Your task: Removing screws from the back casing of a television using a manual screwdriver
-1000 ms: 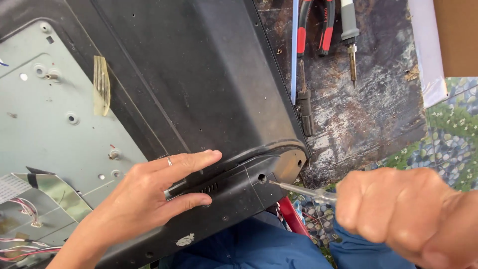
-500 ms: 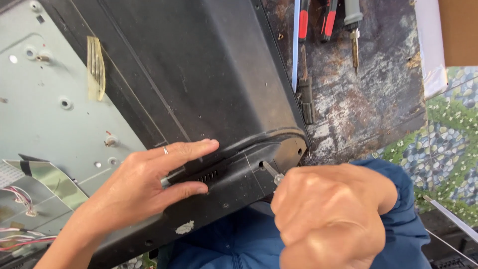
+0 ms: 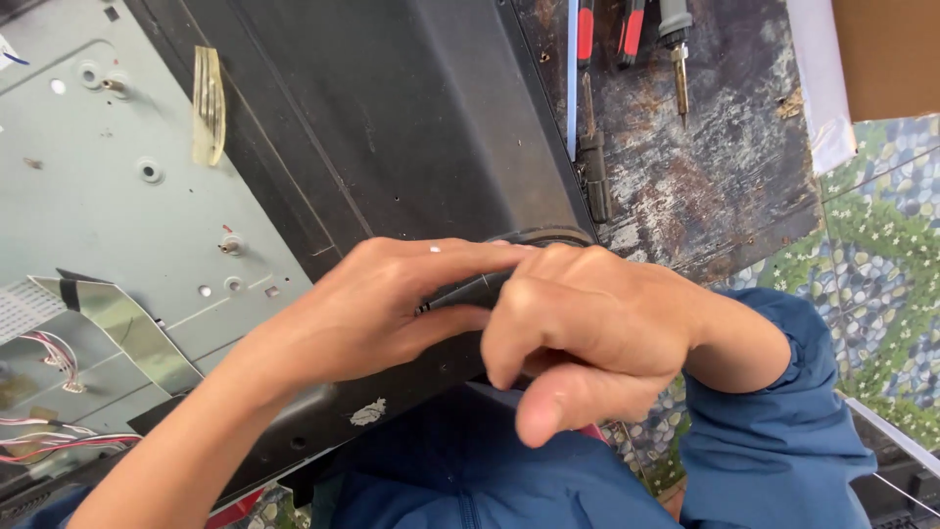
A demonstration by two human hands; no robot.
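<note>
A black plastic back cover [image 3: 411, 127] lies over a grey metal chassis [image 3: 98, 196]. My left hand [image 3: 372, 313] lies flat on the cover's near corner, fingers stretched toward the right and holding nothing. My right hand [image 3: 597, 323] sits right against it, covering that corner, with bent fingers and the thumb pointing down. Whatever is inside the right hand is hidden, and no screwdriver shaft shows. My blue sleeve [image 3: 774, 421] reaches the right wrist.
On the worn dark board [image 3: 715, 186] at the top lie red-handled tools [image 3: 632, 24], a metal-tipped tool [image 3: 678, 49] and a slim black tool [image 3: 594, 167]. A cardboard box [image 3: 886, 54] stands top right. Ribbon cables [image 3: 127, 328] and coloured wires [image 3: 54, 358] lie lower left. Pebble-pattern floor [image 3: 881, 225] shows on the right.
My right hand, which held a screwdriver out to the right, has moved left onto the cover's corner, and the shaft is out of sight. The left hand has stayed on the cover.
</note>
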